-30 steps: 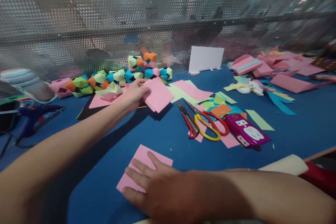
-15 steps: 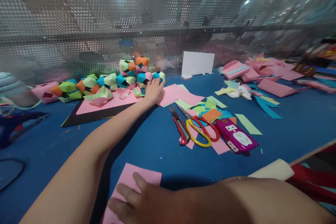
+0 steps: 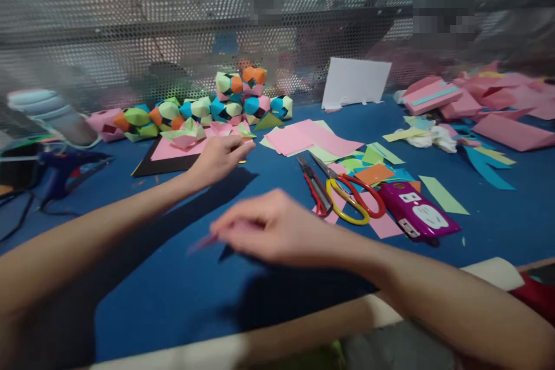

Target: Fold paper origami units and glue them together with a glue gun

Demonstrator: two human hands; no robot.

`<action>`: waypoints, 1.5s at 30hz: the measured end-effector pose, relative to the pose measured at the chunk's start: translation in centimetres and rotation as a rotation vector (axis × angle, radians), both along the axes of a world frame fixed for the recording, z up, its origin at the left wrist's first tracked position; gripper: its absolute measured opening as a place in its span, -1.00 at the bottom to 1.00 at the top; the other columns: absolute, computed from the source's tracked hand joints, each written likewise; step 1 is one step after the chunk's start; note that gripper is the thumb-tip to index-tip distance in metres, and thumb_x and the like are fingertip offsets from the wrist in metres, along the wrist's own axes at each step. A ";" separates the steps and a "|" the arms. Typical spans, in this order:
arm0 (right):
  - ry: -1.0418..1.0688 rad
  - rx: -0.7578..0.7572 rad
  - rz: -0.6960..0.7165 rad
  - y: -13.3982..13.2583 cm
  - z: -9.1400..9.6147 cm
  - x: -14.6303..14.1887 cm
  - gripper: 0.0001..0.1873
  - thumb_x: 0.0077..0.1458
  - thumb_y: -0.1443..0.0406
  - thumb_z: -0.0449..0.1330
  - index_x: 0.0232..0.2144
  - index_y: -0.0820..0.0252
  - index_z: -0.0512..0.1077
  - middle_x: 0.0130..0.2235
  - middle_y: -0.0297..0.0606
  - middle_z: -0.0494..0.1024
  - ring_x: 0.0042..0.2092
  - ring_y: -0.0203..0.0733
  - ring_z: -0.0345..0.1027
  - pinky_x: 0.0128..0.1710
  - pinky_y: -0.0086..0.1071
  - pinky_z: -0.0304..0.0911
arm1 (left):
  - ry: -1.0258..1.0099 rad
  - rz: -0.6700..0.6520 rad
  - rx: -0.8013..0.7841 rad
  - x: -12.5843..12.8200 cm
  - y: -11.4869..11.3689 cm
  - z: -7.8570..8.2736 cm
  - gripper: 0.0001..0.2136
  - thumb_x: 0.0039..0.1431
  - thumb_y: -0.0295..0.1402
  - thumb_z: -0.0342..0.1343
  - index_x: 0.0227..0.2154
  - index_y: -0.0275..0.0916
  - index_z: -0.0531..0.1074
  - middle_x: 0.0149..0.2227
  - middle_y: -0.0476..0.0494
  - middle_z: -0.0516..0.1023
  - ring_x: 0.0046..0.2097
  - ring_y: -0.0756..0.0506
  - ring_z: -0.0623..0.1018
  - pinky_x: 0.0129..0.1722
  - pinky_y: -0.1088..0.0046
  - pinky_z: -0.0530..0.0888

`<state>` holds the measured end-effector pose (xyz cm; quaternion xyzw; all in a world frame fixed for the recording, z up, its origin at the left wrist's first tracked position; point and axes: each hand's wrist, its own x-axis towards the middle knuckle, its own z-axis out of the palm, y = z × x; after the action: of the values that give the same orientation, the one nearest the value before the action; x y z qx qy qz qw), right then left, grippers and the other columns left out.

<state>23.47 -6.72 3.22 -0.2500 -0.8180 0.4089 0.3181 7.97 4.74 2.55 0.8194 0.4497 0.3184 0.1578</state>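
My right hand (image 3: 271,228) hovers low over the blue table (image 3: 269,185), blurred by motion. Its fingers pinch a pink paper sheet (image 3: 203,241), seen nearly edge-on at the fingertips. My left hand (image 3: 221,157) reaches forward and rests by the near edge of a pink sheet on black card (image 3: 161,157). Its fingers are loosely bent and hold nothing. A small stack of pink sheets (image 3: 289,140) lies just right of that hand.
Folded paper balls (image 3: 225,105) line the mesh wall. Right of centre lie scissors (image 3: 349,199), a red cutter (image 3: 315,188) and a purple power strip (image 3: 418,217). Pink paper piles (image 3: 498,110) sit at far right, a glue gun (image 3: 65,167) at left, and white card (image 3: 355,82) at the back.
My left hand put its pink sheet on the stack and drew back left. My right hand lifted the near pink sheet off the table. The view shifted.
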 end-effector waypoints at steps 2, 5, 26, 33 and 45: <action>0.266 -0.255 -0.224 1.8 0.1 0.2 -0.82 0.12 0.25 0.10 -0.36 0.21 0.45 -0.45 -0.42 0.45 -0.41 -0.38 0.31 -0.41 -0.50 0.21 | -0.137 0.059 -0.158 -1.9 -1.8 -0.4 -0.65 0.11 -0.18 0.06 -0.70 -0.25 0.28 -0.66 0.03 0.29 -0.54 0.02 0.30 -0.53 0.52 0.22; 0.537 -0.545 -0.389 4.3 -0.7 0.3 -0.86 0.05 0.28 0.11 -0.50 0.21 0.34 -0.44 -0.35 0.41 -0.38 -0.33 0.30 -0.34 -0.43 0.26 | -0.451 0.093 -0.406 -3.9 -3.8 -1.5 -0.78 0.03 -0.18 0.17 -0.48 -0.25 0.41 -0.50 0.00 0.44 -0.45 0.00 0.40 -0.45 0.51 0.33; 0.099 -0.413 -0.451 6.4 -3.0 0.9 -0.70 -0.12 0.09 0.23 -0.53 0.24 0.42 -0.51 -0.40 0.37 -0.47 -0.36 0.16 -0.41 -0.41 0.06 | -0.803 0.055 -0.706 -5.4 -5.6 -3.1 -0.80 -0.01 -0.26 0.23 -0.52 -0.27 0.39 -0.60 -0.03 0.46 -0.60 0.03 0.41 -0.56 0.49 0.38; -0.243 -0.115 -0.478 6.1 -4.2 0.6 -0.86 -0.06 0.34 0.12 -0.61 0.21 0.29 -0.53 -0.40 0.33 -0.46 -0.32 0.17 -0.45 -0.41 0.05 | -0.308 0.076 -0.557 -5.8 -5.1 -3.3 -0.87 -0.02 -0.35 0.12 -0.61 -0.23 0.46 -0.58 -0.05 0.47 -0.53 -0.02 0.42 -0.52 0.47 0.33; -0.135 0.396 -0.244 5.7 -7.2 0.4 -0.83 -0.02 0.53 0.05 -0.44 0.22 0.36 -0.17 -0.09 0.55 -0.12 -0.14 0.42 -0.15 -0.27 0.33 | 0.206 -0.162 -0.214 -7.1 -4.0 -4.0 -0.82 0.15 -0.40 0.03 -0.35 -0.25 0.55 -0.39 -0.09 0.46 -0.30 -0.04 0.46 -0.27 0.46 0.37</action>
<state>23.85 -1.00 -4.00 -0.3065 -0.8652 0.1814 0.3529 0.84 0.78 -1.42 0.8597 0.4275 0.1692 0.2225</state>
